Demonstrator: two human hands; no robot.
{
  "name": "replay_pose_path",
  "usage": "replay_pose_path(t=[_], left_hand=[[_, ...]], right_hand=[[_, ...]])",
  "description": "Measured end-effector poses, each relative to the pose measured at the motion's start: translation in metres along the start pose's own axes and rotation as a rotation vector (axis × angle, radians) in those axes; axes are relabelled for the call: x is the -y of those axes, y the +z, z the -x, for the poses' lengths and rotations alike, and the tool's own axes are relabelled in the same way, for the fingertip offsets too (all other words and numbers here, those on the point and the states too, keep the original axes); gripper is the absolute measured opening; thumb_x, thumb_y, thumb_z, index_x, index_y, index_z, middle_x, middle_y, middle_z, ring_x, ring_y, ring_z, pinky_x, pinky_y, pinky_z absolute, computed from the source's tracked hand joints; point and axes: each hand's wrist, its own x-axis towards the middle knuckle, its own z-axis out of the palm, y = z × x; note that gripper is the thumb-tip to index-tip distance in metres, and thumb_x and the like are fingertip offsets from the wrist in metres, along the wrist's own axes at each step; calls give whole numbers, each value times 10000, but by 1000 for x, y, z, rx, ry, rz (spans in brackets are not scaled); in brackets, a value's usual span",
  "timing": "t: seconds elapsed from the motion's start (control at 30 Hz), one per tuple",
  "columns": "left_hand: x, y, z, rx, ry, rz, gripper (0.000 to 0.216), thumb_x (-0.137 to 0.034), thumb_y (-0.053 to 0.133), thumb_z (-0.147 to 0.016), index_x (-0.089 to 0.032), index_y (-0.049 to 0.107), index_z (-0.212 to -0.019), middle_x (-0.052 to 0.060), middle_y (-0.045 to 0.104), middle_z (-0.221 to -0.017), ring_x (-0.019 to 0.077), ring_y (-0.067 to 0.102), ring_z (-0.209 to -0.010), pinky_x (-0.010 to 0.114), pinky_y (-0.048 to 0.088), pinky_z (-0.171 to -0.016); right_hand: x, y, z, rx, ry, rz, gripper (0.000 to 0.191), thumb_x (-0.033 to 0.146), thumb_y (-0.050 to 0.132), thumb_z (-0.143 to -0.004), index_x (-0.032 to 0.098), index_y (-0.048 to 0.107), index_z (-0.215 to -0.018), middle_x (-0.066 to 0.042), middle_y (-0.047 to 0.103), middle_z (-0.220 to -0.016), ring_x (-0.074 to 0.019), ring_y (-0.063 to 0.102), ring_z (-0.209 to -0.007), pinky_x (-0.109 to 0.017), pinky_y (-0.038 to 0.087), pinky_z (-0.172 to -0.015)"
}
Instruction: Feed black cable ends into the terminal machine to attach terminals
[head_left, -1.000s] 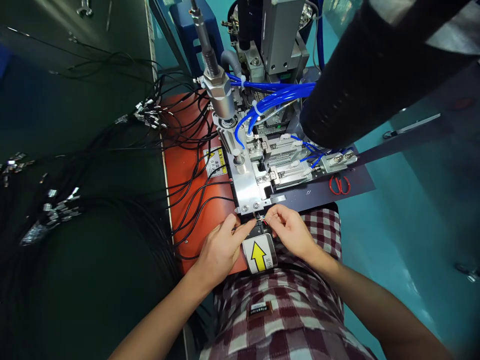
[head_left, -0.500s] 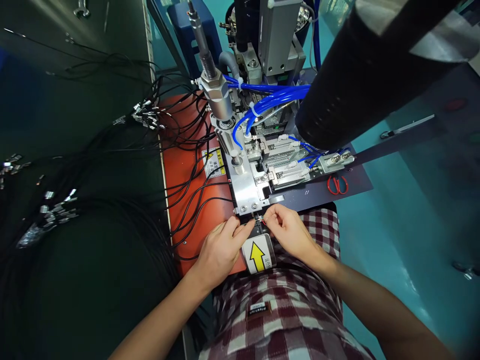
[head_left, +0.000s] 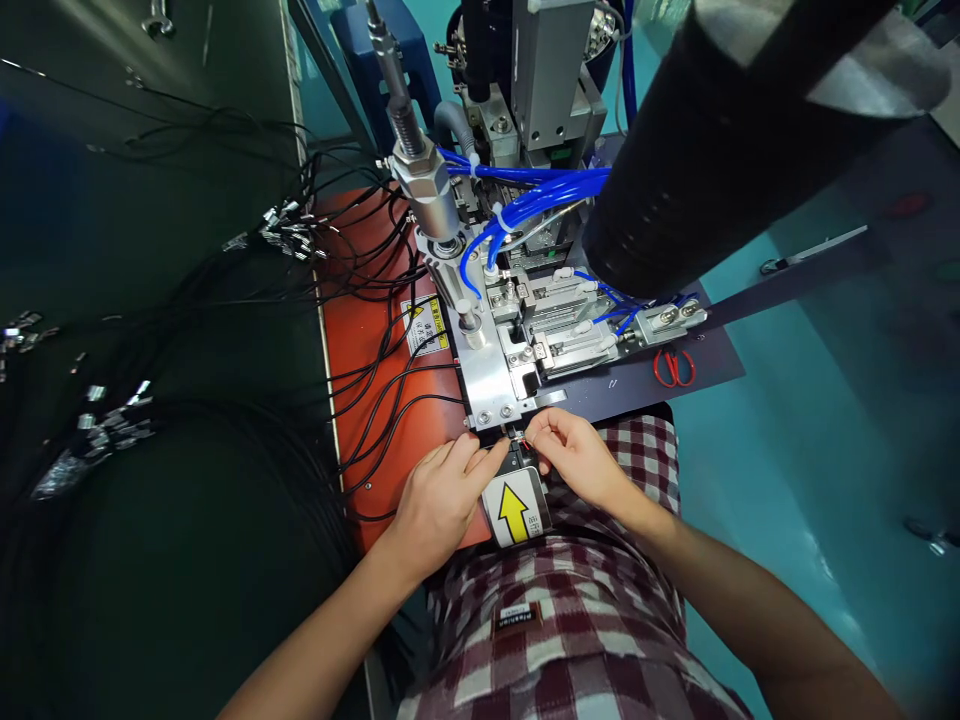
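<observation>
At the front of the metal machine head (head_left: 491, 385), my two hands meet over a narrow dark track. My left hand (head_left: 442, 495) is closed, its thumb and forefinger reaching a small metallic connector piece (head_left: 516, 437) on the track; what lies under its fingers is hidden. My right hand (head_left: 574, 455) comes from the other side in a pinch, with thin red wire ends (head_left: 526, 441) at its fingertips. Just below the fingers is a white label with a yellow arrow (head_left: 514, 512). Black cables (head_left: 390, 425) run across the red base (head_left: 442, 420) toward the track.
Bundles of black cables with metal connectors (head_left: 289, 230) lie on the dark table (head_left: 187, 560) at left. Red-handled scissors (head_left: 674, 368) rest right of the machine. Blue air tubes (head_left: 555, 190) and a thick black duct (head_left: 675, 170) hang above. A wrench (head_left: 157, 18) lies far left.
The view has shifted slightly. Both hands stay at the same spot, with only small fingertip movement at the connector.
</observation>
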Motion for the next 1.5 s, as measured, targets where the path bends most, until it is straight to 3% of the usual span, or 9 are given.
replay_pose_path(t=[0.17, 0.37, 0.47, 0.77, 0.87, 0.97, 1.03, 1.27, 1.5], left_hand=[[-2, 1, 0, -20, -7, -34, 344, -106, 363, -937, -140, 610, -1175, 48, 509, -765, 162, 491, -666, 263, 432, -582], [-2, 1, 0, -22, 1, -60, 327, -120, 371, -943, -148, 614, -1159, 50, 524, -781, 161, 504, -677, 259, 429, -593], [-2, 2, 1, -23, -3, -61, 321, -130, 373, -946, -151, 610, -1162, 47, 524, -784, 159, 504, -671, 260, 429, -591], [-1, 1, 2, -14, -3, -43, 343, -117, 348, -946, -144, 600, -1177, 55, 531, -795, 168, 511, -685, 270, 436, -590], [-1, 2, 2, -20, -4, -45, 333, -121, 360, -944, -147, 606, -1167, 53, 530, -790, 165, 508, -678, 268, 436, -589], [-1, 2, 2, -20, -5, -41, 335, -122, 359, -943, -151, 609, -1164, 53, 530, -794, 166, 507, -675, 269, 438, -586], [-1, 3, 3, -22, -7, -43, 333, -122, 363, -940, -150, 610, -1163, 53, 529, -792, 168, 504, -670, 271, 438, -580], [0, 4, 1, -37, 3, -28, 339, -96, 375, -926, -139, 605, -1171, 57, 528, -799, 170, 503, -670, 270, 441, -573], [-1, 3, 2, -29, -3, -21, 337, -100, 391, -918, -141, 606, -1175, 60, 536, -807, 166, 513, -679, 271, 461, -587]], right_hand=[[-4, -4, -6, 119, 153, -175, 187, 327, 603, -778, 157, 574, -705, 52, 478, -530, -84, 423, -441, -231, 326, -467], [0, -2, 6, -156, -148, 197, 129, 306, 596, -837, 181, 623, -852, 3, 568, -714, -114, 497, -579, -240, 400, -525], [1, 3, 8, -177, -227, 293, 113, 275, 571, -857, 183, 606, -801, 8, 557, -674, -115, 485, -577, -234, 384, -516], [-6, 5, 2, -151, -188, 340, 170, 284, 497, -898, 186, 541, -766, 19, 531, -629, -115, 468, -536, -235, 383, -497], [0, 1, 6, -188, -204, 511, 187, 273, 487, -909, 187, 564, -763, 3, 561, -652, -130, 495, -563, -253, 385, -533], [8, 3, 11, -248, -313, 649, 133, 258, 500, -913, 192, 604, -861, -18, 605, -739, -149, 542, -650, -267, 400, -604], [10, 9, 12, -255, -366, 642, 111, 261, 522, -905, 190, 607, -902, -13, 604, -729, -149, 551, -656, -263, 410, -622], [9, 17, 5, -256, -392, 647, 95, 203, 535, -858, 191, 571, -771, 30, 506, -589, -120, 476, -530, -243, 381, -549], [8, 19, 7, -274, -345, 664, 96, 257, 556, -867, 196, 576, -795, 36, 484, -572, -126, 466, -536, -240, 357, -536]])
